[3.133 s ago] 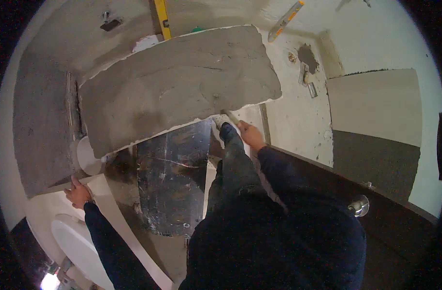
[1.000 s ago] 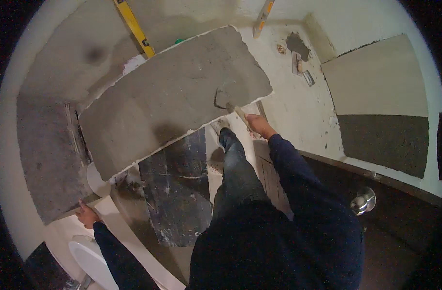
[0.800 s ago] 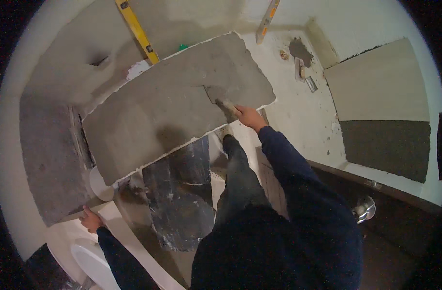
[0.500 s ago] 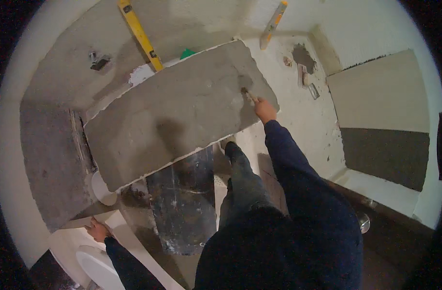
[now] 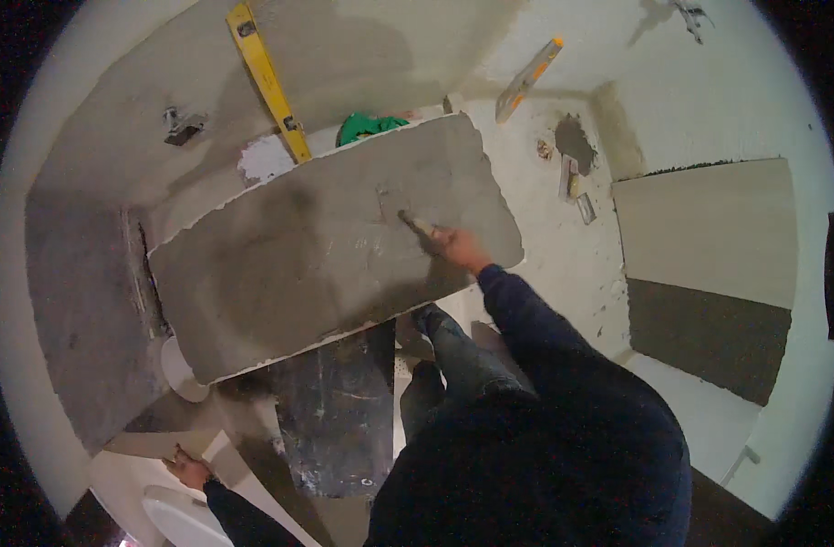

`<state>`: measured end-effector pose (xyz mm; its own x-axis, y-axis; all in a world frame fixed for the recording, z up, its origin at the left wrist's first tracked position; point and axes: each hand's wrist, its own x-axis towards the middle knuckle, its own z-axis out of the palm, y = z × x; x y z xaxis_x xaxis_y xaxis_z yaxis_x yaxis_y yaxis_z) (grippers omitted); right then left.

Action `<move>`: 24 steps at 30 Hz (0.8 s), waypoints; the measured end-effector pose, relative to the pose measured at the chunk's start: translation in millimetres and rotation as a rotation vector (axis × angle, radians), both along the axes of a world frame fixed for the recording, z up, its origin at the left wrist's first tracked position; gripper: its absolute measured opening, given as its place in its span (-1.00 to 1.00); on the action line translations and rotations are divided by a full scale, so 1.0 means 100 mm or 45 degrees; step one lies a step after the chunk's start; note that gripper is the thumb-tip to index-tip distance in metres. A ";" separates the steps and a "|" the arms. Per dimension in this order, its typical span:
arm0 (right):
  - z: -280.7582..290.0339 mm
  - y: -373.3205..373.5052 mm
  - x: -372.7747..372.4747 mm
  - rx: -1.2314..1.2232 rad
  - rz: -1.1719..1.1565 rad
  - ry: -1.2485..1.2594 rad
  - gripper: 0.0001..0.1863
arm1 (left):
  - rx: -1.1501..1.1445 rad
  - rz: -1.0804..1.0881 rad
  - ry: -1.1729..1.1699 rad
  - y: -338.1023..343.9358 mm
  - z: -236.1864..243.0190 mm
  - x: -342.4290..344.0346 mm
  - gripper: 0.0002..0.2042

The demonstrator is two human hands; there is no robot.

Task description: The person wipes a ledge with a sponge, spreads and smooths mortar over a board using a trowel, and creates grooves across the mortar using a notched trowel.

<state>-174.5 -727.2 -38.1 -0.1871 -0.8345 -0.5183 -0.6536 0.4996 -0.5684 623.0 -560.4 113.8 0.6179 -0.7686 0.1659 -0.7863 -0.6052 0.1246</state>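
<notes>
My right hand (image 5: 463, 251) grips the light handle of a trowel (image 5: 408, 219), its blade on the wet grey mortar of a large slab (image 5: 280, 237) with a ragged pale rim, toward the slab's right half. My left hand (image 5: 187, 469) rests on the edge of a pale ledge (image 5: 253, 483) at lower left, fingers apart, beside a white oval fixture (image 5: 175, 515). My legs reach under the slab's front edge, next to a dark, stained sheet (image 5: 330, 428).
A yellow level (image 5: 267, 82) and a grey-orange level (image 5: 526, 82) lean at the back, near a green item (image 5: 362, 128). Trowels (image 5: 576, 191) lie on the pale surface at right. Panels (image 5: 704, 228) line the right wall. A white round object (image 5: 185, 369) sits at left.
The trowel has moved across the slab, lately leftward and lower from the slab's right end. The view has shifted, so the slab and surroundings appear lower. My left hand stays on the ledge.
</notes>
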 end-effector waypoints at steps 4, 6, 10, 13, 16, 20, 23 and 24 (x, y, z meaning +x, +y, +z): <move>0.67 -0.43 -0.50 0.112 0.246 0.487 -0.51 | -0.183 -0.053 0.200 0.20 0.07 0.23 -0.54; 0.53 -0.41 -0.93 -0.023 0.056 0.620 -0.48 | -0.401 -0.068 0.503 0.04 -0.02 0.14 -0.53; -0.10 -0.24 -1.03 -0.051 -0.128 0.413 -0.58 | 0.337 -0.328 -0.262 0.17 0.18 0.25 -0.48; -0.54 0.23 -0.43 0.011 -0.919 -0.315 -0.59 | 0.382 -0.226 -0.185 -0.04 0.04 -0.07 -0.62; -0.74 0.77 0.65 -0.425 -0.399 -0.299 -0.62 | 0.016 0.055 -0.136 0.20 0.17 -0.06 -0.59; -1.22 1.06 0.98 -0.256 0.014 -0.415 -0.63 | -0.105 -0.006 -0.037 -0.42 0.14 -0.44 -0.48; -0.74 1.03 1.60 -0.501 0.828 -0.394 -0.60 | -0.085 0.091 -0.019 -0.07 0.24 -0.25 -0.50; -0.39 0.98 1.87 -0.493 0.891 -0.446 -0.60 | -0.062 0.173 -0.031 0.22 0.31 -0.14 -0.50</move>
<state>12.9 -628.9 -77.1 0.5512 -0.8276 -0.1060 -0.4939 -0.2212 -0.8409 609.5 -538.4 145.0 0.7107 -0.6691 0.2172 -0.7009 -0.6998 0.1379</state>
